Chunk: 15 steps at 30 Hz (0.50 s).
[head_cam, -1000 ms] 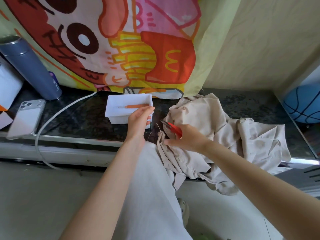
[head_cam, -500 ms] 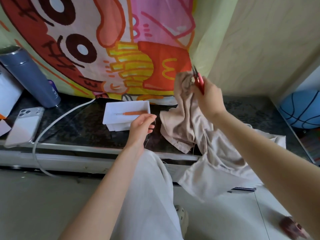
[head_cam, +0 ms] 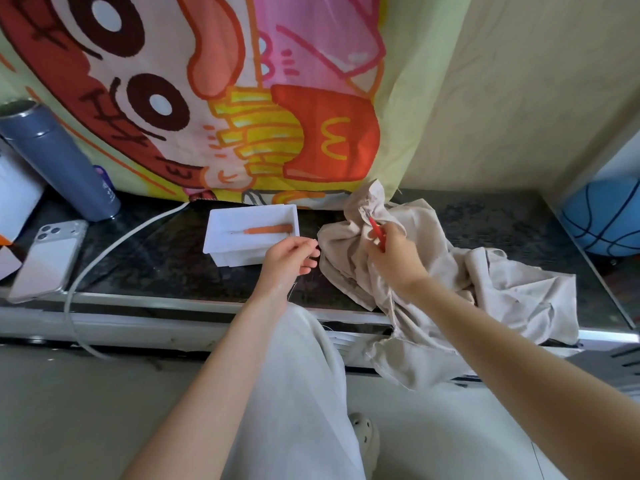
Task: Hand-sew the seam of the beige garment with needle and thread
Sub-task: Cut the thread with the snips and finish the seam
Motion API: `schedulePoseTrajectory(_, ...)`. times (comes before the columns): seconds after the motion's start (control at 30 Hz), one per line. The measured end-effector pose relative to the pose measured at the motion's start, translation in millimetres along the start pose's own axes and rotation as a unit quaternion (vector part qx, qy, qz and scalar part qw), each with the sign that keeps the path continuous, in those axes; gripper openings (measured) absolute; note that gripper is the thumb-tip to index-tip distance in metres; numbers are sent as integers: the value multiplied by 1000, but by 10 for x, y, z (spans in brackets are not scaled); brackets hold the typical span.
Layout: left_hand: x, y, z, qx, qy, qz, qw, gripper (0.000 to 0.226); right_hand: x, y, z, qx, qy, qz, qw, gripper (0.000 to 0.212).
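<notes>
The beige garment [head_cam: 502, 282] lies crumpled at centre right of the frame on a dark stone counter [head_cam: 156, 258], one edge spilling over the front lip and hanging down. Near its left end a fold is pulled up into a peak. The right hand [head_cam: 394, 258] is closed around that raised fold and around red snips [head_cam: 378, 233], whose blades point up and to the left against the cloth.

Just left of the garment, not touching it, the left hand [head_cam: 287, 258] hovers over the counter with thumb and forefinger pinched together and the other fingers curled. A thin pale thread [head_cam: 292, 291] trails down beside the wrist. Whether a needle sits in the pinch is too small to tell.

Beside that hand stands a white tray [head_cam: 249, 230] with an orange-handled tool [head_cam: 266, 230] lying in it. Further left – a white cable [head_cam: 114, 244] looping off the counter edge, a phone [head_cam: 48, 258] lying back up, and a blue-grey flask [head_cam: 59, 161]. A bright cartoon cloth [head_cam: 242, 98] hangs behind, and a blue basketball [head_cam: 602, 216] shows at the right edge. A pale trouser leg [head_cam: 294, 393] fills the bottom centre.
</notes>
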<state>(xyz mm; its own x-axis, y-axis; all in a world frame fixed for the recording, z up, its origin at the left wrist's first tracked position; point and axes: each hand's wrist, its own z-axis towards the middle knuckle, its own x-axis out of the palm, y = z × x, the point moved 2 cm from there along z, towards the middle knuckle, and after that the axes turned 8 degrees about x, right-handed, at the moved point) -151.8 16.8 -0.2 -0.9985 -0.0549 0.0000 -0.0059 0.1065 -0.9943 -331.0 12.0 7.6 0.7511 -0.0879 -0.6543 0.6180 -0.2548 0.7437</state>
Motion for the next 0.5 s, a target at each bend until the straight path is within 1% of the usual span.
schedulePoseTrajectory(0.07,19,-12,-22,5,31,26,999,12,28,128,-141,-40,12,54,998,13)
schedulePoseTrajectory(0.13,41,-43,-52,13,75,48,996,15,88,240,-244,-62,71,99,991,17)
schedulePoseTrajectory(0.2,57,-79,-89,24,106,69,992,21,141,303,-313,-56,135,134,980,18)
schedulePoseTrajectory(0.27,49,-100,-105,29,105,71,992,23,155,312,-324,-33,170,147,974,18)
schedulePoseTrajectory(0.33,28,-103,-108,32,92,63,993,21,157,294,-310,-8,183,137,973,31)
schedulePoseTrajectory(0.43,6,-100,-114,42,83,45,995,19,149,273,-319,13,175,119,977,32)
schedulePoseTrajectory(0.5,-18,-101,-111,51,71,52,995,20,146,266,-328,21,169,113,979,35)
